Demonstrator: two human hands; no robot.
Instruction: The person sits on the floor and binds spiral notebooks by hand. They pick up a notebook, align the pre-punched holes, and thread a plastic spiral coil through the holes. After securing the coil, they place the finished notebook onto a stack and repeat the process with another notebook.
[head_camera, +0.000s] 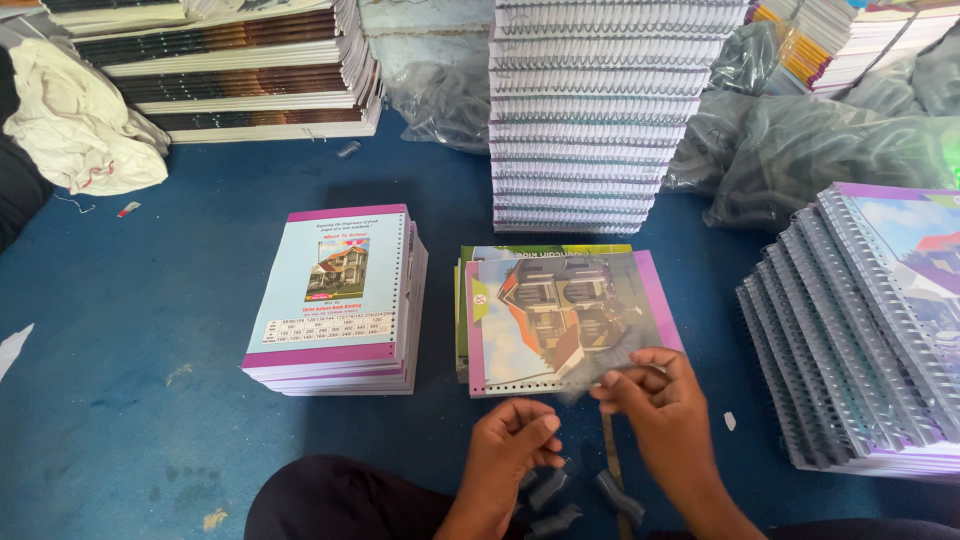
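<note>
My right hand (655, 395) pinches a thin clear plastic sheet (565, 310) that lies over the top book of a small pile of punched books (520, 345) with a house picture and purple border. My left hand (515, 440) hovers just below that pile's near edge, fingers curled, holding nothing that I can see. Several short dark tubes (555, 495) and a thin stick (610, 455) lie on the blue floor (140, 390) between my hands.
A pile of unbound books (340, 300) with a pale blue back cover sits left. A tall stack of spiral-bound books (600, 110) stands behind. Fanned bound books (860, 330) lie right. Dark plastic bags (800, 150), more stacks (230, 70) and a white cloth (80, 120) line the back.
</note>
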